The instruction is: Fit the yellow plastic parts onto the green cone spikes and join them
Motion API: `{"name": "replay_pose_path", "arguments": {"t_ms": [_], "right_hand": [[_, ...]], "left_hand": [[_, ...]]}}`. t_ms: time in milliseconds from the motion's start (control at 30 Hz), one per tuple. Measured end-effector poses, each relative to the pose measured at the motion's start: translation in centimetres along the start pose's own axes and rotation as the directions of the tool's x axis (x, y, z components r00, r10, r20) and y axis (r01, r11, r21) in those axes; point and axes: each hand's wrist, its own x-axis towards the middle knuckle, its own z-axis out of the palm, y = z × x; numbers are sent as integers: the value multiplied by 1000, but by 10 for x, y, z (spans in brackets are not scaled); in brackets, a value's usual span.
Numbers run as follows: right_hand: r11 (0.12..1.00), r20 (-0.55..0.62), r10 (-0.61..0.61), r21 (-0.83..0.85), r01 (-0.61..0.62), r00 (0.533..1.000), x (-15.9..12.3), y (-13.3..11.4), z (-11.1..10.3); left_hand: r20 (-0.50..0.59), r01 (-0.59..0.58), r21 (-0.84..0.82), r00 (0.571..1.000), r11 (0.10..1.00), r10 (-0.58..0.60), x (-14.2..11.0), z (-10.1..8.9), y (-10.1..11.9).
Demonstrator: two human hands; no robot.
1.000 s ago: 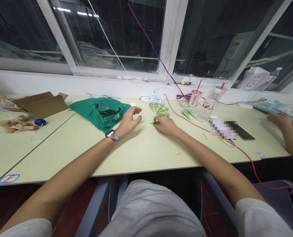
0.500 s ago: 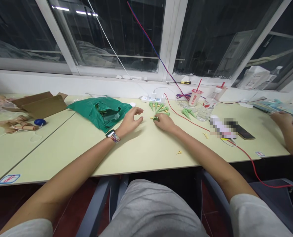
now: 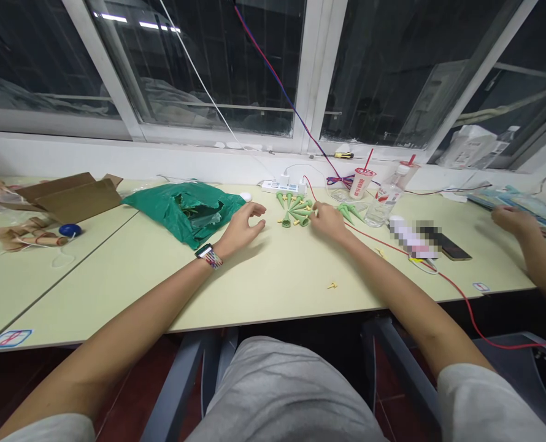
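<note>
Several green cone-shaped spikes [image 3: 296, 210] with small yellow pieces lie fanned out on the table, their wide ends outward. My left hand [image 3: 242, 228] is left of them, fingers curved and apart from the thumb, holding nothing. Just right of the fan is my right hand [image 3: 329, 222], its fingers bent and loosely apart near the closest spikes, with nothing visible in it. More green spikes [image 3: 349, 213] lie behind the right hand. A small yellow valve-like piece [image 3: 332, 286] lies near the table's front, and another yellow piece [image 3: 380, 252] is partly hidden beside my right forearm.
A torn green bag [image 3: 162, 209] lies left, beyond it an open cardboard box [image 3: 77, 199] and wooden toys [image 3: 19, 236]. A power strip [image 3: 277, 186], cup [image 3: 361, 183], water bottle [image 3: 383, 202] and phone [image 3: 450, 244] stand or lie around. A red cable [image 3: 459, 293] crosses right, near another person's hand [image 3: 515, 221].
My right hand has let go of a green spike, which now lies in the fan, and has moved right. My left hand has stayed nearly still.
</note>
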Motion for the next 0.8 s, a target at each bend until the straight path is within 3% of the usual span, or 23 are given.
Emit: {"name": "replay_pose_path", "arguments": {"t_ms": [167, 367, 600, 700, 800], "right_hand": [[929, 24, 304, -229, -290, 952, 16, 59, -9], [890, 85, 400, -273, -365, 913, 17, 83, -9], [898, -3, 370, -256, -358, 929, 18, 79, -15], [950, -65, 290, -97, -296, 955, 15, 60, -19], [977, -116, 124, 186, -101, 985, 8, 21, -21]], "left_hand": [[5, -13, 7, 1000, 1000, 13, 0, 1, -4], [3, -9, 34, 1000, 999, 9, 0, 1, -4], [-15, 23, -21, 1000, 1000, -24, 0, 2, -5], [-2, 116, -179, 993, 977, -119, 4, 0, -5], [77, 232, -307, 973, 923, -219, 7, -5, -4]]}}
